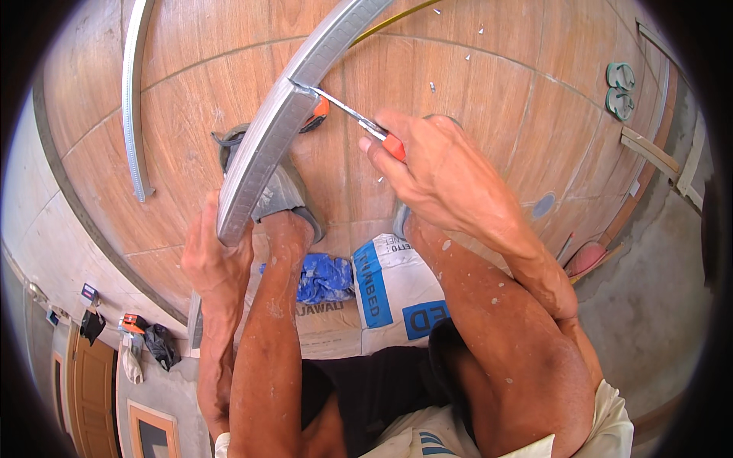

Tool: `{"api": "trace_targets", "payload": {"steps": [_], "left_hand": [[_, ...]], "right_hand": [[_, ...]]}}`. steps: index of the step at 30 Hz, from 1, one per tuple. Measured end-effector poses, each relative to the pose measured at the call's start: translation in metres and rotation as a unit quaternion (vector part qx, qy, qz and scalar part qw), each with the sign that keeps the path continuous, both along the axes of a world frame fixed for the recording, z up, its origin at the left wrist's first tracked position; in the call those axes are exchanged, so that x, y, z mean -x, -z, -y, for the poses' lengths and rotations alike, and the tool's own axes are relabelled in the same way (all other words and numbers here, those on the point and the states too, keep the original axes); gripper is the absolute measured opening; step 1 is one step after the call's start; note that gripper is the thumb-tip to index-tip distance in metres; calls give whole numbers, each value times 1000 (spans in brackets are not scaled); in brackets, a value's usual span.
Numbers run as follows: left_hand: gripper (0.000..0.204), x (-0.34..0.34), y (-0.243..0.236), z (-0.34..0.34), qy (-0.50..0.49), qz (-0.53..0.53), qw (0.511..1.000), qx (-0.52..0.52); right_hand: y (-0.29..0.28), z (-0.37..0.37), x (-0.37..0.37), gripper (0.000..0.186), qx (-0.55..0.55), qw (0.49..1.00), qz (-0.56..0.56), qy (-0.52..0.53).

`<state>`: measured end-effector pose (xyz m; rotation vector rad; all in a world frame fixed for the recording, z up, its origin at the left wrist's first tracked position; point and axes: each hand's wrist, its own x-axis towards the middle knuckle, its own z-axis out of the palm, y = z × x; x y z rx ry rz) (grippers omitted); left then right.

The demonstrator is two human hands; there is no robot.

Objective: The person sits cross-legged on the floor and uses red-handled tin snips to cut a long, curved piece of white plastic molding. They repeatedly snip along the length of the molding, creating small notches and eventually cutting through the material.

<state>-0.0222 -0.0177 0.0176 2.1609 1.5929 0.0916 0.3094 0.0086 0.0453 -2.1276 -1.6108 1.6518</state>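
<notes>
My left hand (212, 248) grips the near end of a long grey metal channel (263, 153), which slants up and away to the top of the view. A cut or notch crosses the channel partway along. My right hand (450, 172) is closed around metal snips (355, 117) with red on the handle, and their blades reach the channel's edge at that cut. Behind the channel, partly hidden, lies an orange tape measure (319, 113); a yellow tape strip (393, 21) shows farther up beside the channel.
Another metal channel (134, 99) lies at left on the wood-look tiles. Small metal scraps (432, 87) are scattered ahead. Between my legs are a white-and-blue sack (401, 282) and a blue crumpled cloth or plastic (324, 278). Sandals (620, 91) and a wooden strip (649, 153) sit at far right.
</notes>
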Motion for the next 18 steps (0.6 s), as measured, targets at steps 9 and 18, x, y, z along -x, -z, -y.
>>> {"api": "trace_targets", "payload": {"steps": [9, 18], "left_hand": [[36, -6, 4, 1, -29, 34, 999, 3], [55, -7, 3, -29, -168, 24, 937, 305]], "right_hand": [[14, 3, 7, 24, -65, 998, 20, 2], [36, 4, 6, 24, -59, 998, 5, 7]]}}
